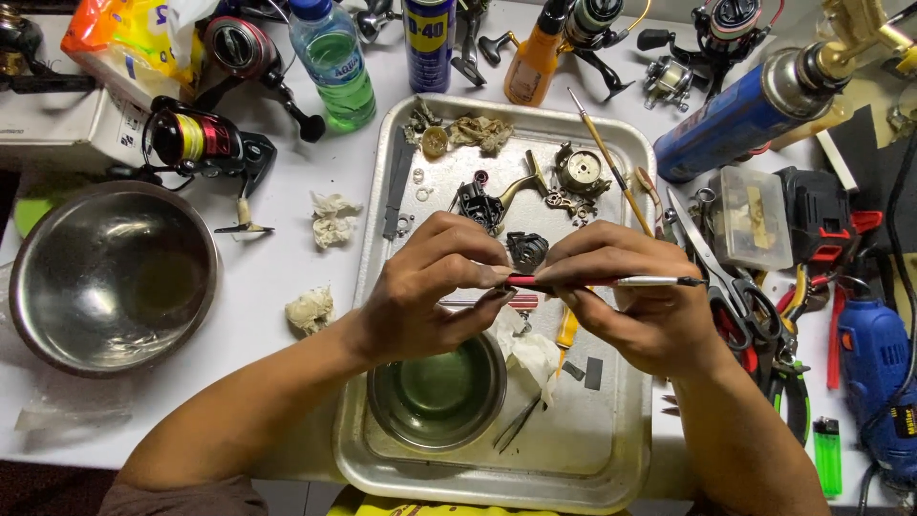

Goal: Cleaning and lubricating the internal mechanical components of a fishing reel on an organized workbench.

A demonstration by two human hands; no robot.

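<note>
White bench (277, 277) crowded with gear; square metal tray (630, 401) sits centre, big steel bowl (115, 277) well to its left. On the tray's near-left part a small steel bowl (437, 392) with greenish liquid, white tissue (530, 355) just beside it, tweezers (516, 425) lying below the tissue. Far end of tray: dismantled reel parts (535, 191) and a thin wooden brush (611, 162) laid diagonally over the tray's right rim. Right of tray: blue gas torch (745, 115), clear plastic box (753, 218), pliers and cutters (764, 325), blue power tool (874, 373), green lighter (827, 456). Top left: fishing reel with red spool (201, 143), green-liquid bottle (334, 67). Both hands meet over the tray's middle, above the small bowl. Left hand (425, 296), grip closed, pinching the red end of a slim pen-like tool (611, 281). Right hand (630, 306), grip closed around the same tool's middle; its silver shaft and dark tip stick out to the right, held level.
</note>
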